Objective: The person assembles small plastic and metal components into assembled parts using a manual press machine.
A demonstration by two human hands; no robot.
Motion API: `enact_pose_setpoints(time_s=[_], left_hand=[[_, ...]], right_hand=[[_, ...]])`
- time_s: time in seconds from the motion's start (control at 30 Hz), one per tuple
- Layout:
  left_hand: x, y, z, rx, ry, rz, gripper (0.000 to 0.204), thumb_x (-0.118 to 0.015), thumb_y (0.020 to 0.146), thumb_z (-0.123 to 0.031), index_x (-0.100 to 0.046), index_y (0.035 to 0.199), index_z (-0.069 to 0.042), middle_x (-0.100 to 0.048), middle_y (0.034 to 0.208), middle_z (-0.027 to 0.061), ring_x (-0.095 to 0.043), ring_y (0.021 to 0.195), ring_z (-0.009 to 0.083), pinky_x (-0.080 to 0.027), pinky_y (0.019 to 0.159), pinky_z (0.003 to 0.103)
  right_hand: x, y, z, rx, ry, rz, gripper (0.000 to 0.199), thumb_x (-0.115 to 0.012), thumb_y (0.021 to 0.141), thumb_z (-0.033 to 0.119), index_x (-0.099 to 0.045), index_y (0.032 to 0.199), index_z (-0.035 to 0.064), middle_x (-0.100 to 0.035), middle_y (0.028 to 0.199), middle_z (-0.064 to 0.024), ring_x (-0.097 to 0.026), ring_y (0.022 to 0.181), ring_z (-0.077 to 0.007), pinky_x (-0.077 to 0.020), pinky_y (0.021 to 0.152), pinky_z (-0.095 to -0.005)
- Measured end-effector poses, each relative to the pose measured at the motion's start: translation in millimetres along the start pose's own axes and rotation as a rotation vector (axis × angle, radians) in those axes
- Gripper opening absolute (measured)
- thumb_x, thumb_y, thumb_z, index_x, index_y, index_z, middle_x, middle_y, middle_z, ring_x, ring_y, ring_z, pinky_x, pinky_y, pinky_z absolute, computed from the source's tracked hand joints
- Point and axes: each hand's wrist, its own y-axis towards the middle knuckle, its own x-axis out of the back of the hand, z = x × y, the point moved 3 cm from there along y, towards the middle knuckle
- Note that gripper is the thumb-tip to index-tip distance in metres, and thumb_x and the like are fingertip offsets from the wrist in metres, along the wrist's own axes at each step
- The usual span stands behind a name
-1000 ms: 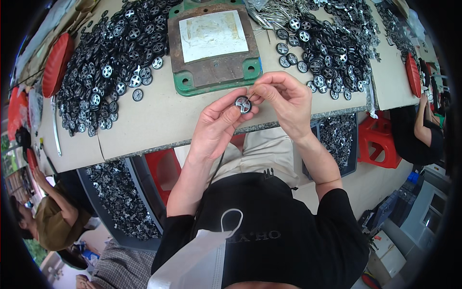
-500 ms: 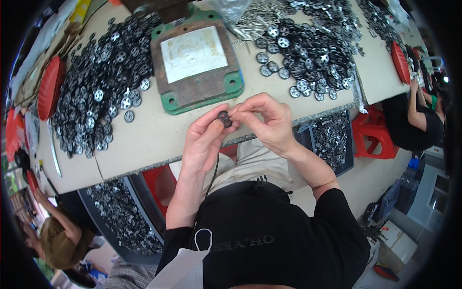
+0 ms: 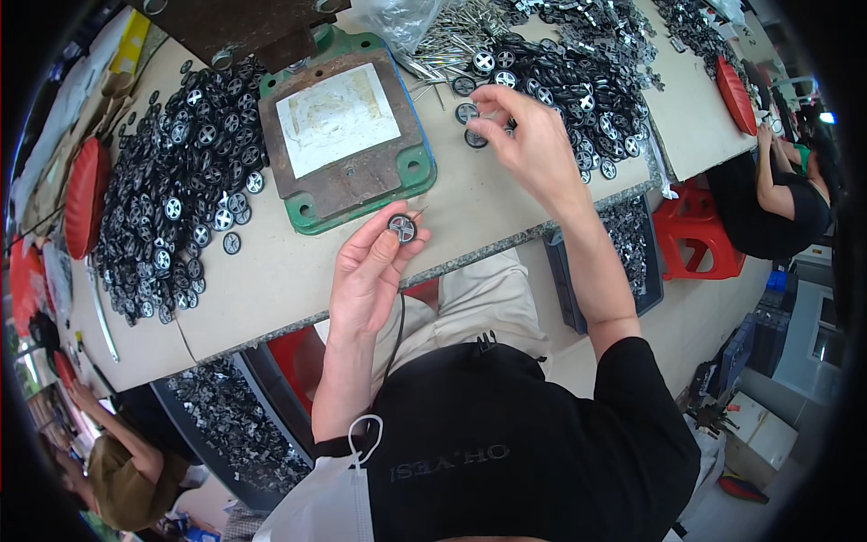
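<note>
My left hand pinches a small black toy wheel with silver spokes between thumb and fingers, just off the table's front edge. A thin metal pin sticks out beside the wheel. Over the right side of the table, my right hand is open, thumb and fingers apart. Its fingertips are at two loose wheels on the near left edge of a wheel pile; whether they touch is hard to tell. Behind that pile lies a heap of metal pins.
A green press base with a white plate stands mid-table, under a dark metal block. Another wheel pile spreads left, beside a red tray. Bins of parts stand below the edge. Co-workers sit at both sides.
My right hand has left the held wheel and moved away to the right-hand wheel pile, its fingers opening. My left hand still holds its wheel, now with its spoked face showing.
</note>
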Motion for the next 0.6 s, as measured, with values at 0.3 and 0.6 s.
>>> enact_pose_setpoints(time_s=[0.3,0.6], left_hand=[[-5,5,2,-0.025,0.024,0.014,0.033,-0.051,0.09,-0.004,-0.049,0.122,0.003,-0.059,0.111,0.0144,-0.06,0.098,0.0227,-0.048,0.087,0.031],[0,2,4,-0.022,0.033,-0.015,0.032,-0.052,0.089,-0.003,-0.05,0.121,0.003,-0.058,0.112,0.0149,-0.059,0.099,0.0236,-0.048,0.087,0.031]], right_hand=[[-13,22,-21,0.116,-0.584,0.027,0.032,-0.067,0.074,0.02,-0.062,0.098,-0.0005,-0.062,0.089,-0.0125,-0.059,0.088,-0.0288,-0.0463,0.077,-0.0363],[17,30,-18,0.091,-0.417,0.094,0.028,-0.067,0.072,0.019,-0.064,0.094,0.0017,-0.061,0.09,-0.0142,-0.06,0.08,-0.0279,-0.0476,0.072,-0.0356]])
